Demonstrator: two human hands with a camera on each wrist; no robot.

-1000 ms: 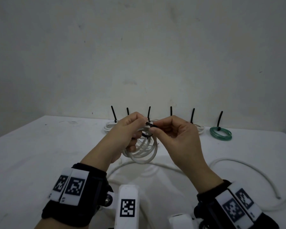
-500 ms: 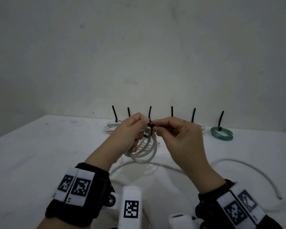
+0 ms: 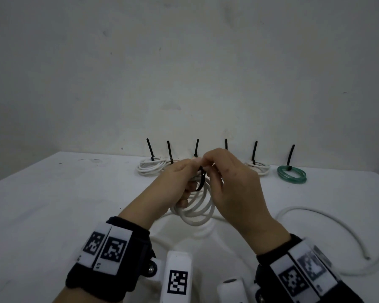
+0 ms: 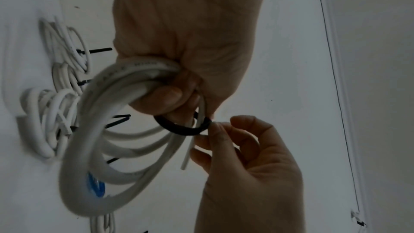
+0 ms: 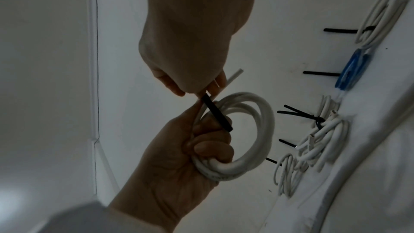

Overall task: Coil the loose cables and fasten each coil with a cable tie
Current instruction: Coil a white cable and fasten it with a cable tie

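Observation:
My left hand (image 3: 179, 182) grips a coil of thick white cable (image 3: 197, 208) and holds it above the white table (image 3: 53, 204). A black cable tie (image 3: 202, 181) loops round the top of the coil. My right hand (image 3: 223, 171) pinches the tie's end between thumb and forefinger right beside the left hand's fingertips. In the left wrist view the tie (image 4: 181, 128) forms a loose loop round the cable strands (image 4: 125, 112). In the right wrist view the tie (image 5: 216, 114) runs from the right fingertips down across the coil (image 5: 246, 137).
Several tied coils stand in a row by the wall: white ones (image 3: 150, 167) (image 3: 258, 167) and a green one (image 3: 291, 174), each with a black tie tail upright. A loose white cable (image 3: 328, 217) trails over the table at right and under my hands.
Both hands have shifted slightly. The right hand now covers the tie's head from above, and the tie's loop hangs down over the coil instead of sitting close under the fingertips.

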